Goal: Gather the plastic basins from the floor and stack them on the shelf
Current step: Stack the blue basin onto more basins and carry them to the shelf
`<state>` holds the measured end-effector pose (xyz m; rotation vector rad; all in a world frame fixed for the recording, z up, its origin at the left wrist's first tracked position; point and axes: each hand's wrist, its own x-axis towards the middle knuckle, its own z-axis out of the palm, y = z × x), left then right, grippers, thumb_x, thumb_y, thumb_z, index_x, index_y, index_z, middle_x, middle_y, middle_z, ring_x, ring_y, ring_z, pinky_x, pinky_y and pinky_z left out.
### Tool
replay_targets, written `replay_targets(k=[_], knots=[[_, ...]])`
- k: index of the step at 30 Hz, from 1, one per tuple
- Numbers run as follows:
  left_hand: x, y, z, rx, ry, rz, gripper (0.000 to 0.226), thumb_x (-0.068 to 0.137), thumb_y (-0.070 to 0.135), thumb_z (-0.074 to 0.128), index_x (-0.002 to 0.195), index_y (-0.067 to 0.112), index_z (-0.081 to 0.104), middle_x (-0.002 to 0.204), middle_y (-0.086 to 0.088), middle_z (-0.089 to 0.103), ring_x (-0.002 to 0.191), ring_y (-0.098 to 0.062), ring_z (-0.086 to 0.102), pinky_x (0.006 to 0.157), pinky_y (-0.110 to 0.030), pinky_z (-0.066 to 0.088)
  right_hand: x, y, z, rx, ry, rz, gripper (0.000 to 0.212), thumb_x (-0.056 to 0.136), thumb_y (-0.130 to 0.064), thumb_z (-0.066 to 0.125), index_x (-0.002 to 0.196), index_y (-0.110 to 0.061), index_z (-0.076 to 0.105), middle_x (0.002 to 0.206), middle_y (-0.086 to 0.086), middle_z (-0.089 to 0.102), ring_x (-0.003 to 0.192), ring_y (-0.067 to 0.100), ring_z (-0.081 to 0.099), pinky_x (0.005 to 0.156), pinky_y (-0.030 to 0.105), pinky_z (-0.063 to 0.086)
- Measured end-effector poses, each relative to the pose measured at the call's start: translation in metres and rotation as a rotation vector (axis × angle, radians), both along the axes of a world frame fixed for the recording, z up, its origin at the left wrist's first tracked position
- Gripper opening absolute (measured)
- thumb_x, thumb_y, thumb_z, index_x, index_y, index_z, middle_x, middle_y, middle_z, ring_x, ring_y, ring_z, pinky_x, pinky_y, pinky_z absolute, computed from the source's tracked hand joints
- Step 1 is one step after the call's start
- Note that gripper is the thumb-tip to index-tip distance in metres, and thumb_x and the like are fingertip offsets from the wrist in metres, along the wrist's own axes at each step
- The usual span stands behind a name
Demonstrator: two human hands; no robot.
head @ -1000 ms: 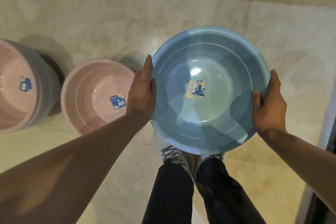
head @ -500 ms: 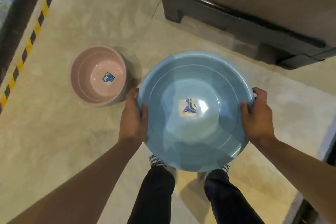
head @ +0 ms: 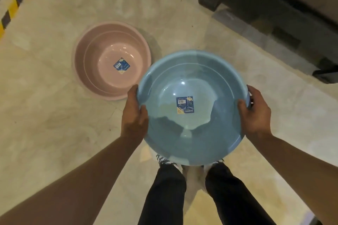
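Both hands clamp one blue basin [head: 193, 107], held level above the floor [head: 54, 115], mouth up. Left hand [head: 134, 113] at the rim's 9 o'clock — thumb hooked over the lip and inside, fingers out of sight beneath. Right hand [head: 255, 111] at 3 o'clock, thumb over the rim, fingers wrapped around the outer edge. Each grip is closed tight on the rim; no gap shows between skin and plastic.

A blue label [head: 185, 104] sits on the basin's bottom, near centre; its print is too small to read. The basin's near edge covers the shoes [head: 165, 161], so only laces and a bit of white toe show. Dark trousers [head: 164, 197] run out of frame at 6 o'clock.

Pink basin [head: 111, 60] rests on the floor at 10 o'clock from the blue one, upright, with its own small blue label [head: 121, 65] inside. A second ring shows inside its wall — whether that is a nested basin or a moulded step, cannot tell. In this view the blue rim overlaps the pink rim's near-right edge.

Floor is pale, mottled stone tile. Yellow-and-black hazard stripe [head: 13, 5] runs along the 11 o'clock corner, cut off by the frame. A dark, low piece of furniture [head: 274, 14] fills 1 to 2 o'clock; blurred, top cut off, its kind unclear.
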<state>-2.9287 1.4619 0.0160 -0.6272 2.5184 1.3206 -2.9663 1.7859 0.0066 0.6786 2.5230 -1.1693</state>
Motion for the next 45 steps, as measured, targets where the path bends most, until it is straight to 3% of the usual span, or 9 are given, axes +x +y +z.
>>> replay_targets(k=[8, 10, 14, 17, 23, 28, 34, 39, 45], knots=[[0.013, 0.005, -0.107, -0.068, -0.133, 0.163, 0.067, 0.089, -0.004, 0.043, 0.139, 0.040, 0.041, 0.087, 0.010, 0.060, 0.072, -0.006, 0.058, 0.060, -0.007, 0.039, -0.010, -0.010, -0.104, 0.097, -0.124, 0.134, 0.057, 0.097, 0.000, 0.049, 0.151, -0.018, 0.043, 0.130, 0.006, 0.061, 0.114, 0.031, 0.057, 0.095, 0.042, 0.048], [0.018, 0.014, -0.123, -0.062, -0.167, 0.202, 0.067, 0.091, -0.004, 0.041, 0.137, 0.045, 0.041, 0.097, 0.009, 0.064, 0.084, 0.001, 0.061, 0.070, -0.005, 0.045, -0.007, -0.017, -0.123, 0.132, -0.188, 0.122, 0.060, 0.092, 0.006, 0.045, 0.149, -0.012, 0.043, 0.139, 0.017, 0.056, 0.123, 0.039, 0.054, 0.101, 0.049, 0.048], [0.025, 0.030, -0.154, -0.099, -0.306, 0.185, 0.075, 0.093, -0.006, 0.034, 0.159, 0.028, 0.025, 0.151, -0.005, 0.049, 0.129, -0.029, 0.053, 0.108, -0.047, 0.047, 0.006, -0.032, -0.147, 0.145, -0.280, 0.218, 0.079, 0.095, 0.005, 0.057, 0.163, -0.012, 0.020, 0.163, 0.017, 0.028, 0.142, 0.042, 0.035, 0.118, 0.050, 0.034], [0.032, 0.034, -0.178, -0.148, -0.284, 0.128, 0.079, 0.096, -0.001, 0.040, 0.162, 0.028, 0.008, 0.161, 0.001, 0.030, 0.137, -0.025, 0.044, 0.103, -0.033, 0.041, 0.014, -0.028, -0.166, 0.137, -0.209, 0.234, 0.084, 0.099, -0.001, 0.056, 0.165, -0.018, 0.008, 0.167, 0.013, 0.020, 0.143, 0.039, 0.037, 0.114, 0.043, 0.038], [0.046, 0.018, -0.210, -0.128, -0.197, 0.090, 0.072, 0.104, 0.019, 0.043, 0.157, 0.045, 0.002, 0.153, 0.003, 0.044, 0.128, -0.024, 0.052, 0.098, -0.036, 0.042, 0.018, 0.004, -0.199, 0.117, -0.034, 0.288, 0.070, 0.105, -0.014, 0.048, 0.165, -0.027, 0.015, 0.135, 0.018, 0.060, 0.112, 0.043, 0.061, 0.089, 0.044, 0.047], [0.050, 0.010, -0.213, -0.113, -0.114, 0.027, 0.063, 0.108, 0.029, 0.038, 0.157, 0.049, 0.004, 0.135, 0.024, 0.034, 0.115, 0.006, 0.039, 0.094, -0.016, 0.034, 0.023, 0.009, -0.201, 0.118, 0.030, 0.322, 0.066, 0.107, -0.017, 0.047, 0.165, -0.028, 0.016, 0.147, 0.011, 0.056, 0.120, 0.039, 0.059, 0.094, 0.035, 0.041], [0.030, -0.007, -0.152, -0.115, -0.100, 0.023, 0.060, 0.106, 0.031, 0.039, 0.152, 0.058, 0.012, 0.146, 0.010, 0.051, 0.116, -0.006, 0.049, 0.096, -0.028, 0.036, 0.017, 0.001, -0.136, 0.077, 0.067, 0.280, 0.057, 0.110, -0.026, 0.039, 0.164, -0.032, 0.021, 0.148, -0.017, 0.042, 0.128, 0.006, 0.045, 0.105, 0.029, 0.037], [0.006, -0.035, -0.043, -0.101, -0.040, 0.041, 0.052, 0.104, 0.044, 0.033, 0.152, 0.059, 0.021, 0.128, 0.063, 0.031, 0.119, 0.025, 0.038, 0.097, -0.001, 0.030, -0.007, -0.023, -0.027, 0.000, 0.084, 0.207, 0.050, 0.112, -0.026, 0.038, 0.162, -0.029, 0.032, 0.147, -0.038, 0.031, 0.130, -0.027, 0.030, 0.106, 0.000, 0.025], [-0.032, -0.104, 0.093, -0.171, 0.081, 0.088, 0.049, 0.104, 0.052, 0.032, 0.151, 0.060, 0.022, 0.135, 0.061, 0.029, 0.122, 0.022, 0.039, 0.100, -0.009, 0.034, -0.068, -0.099, 0.082, -0.082, 0.104, 0.248, 0.049, 0.111, -0.033, 0.037, 0.159, -0.039, 0.032, 0.143, -0.045, 0.032, 0.129, -0.009, 0.037, 0.104, 0.003, 0.025]])
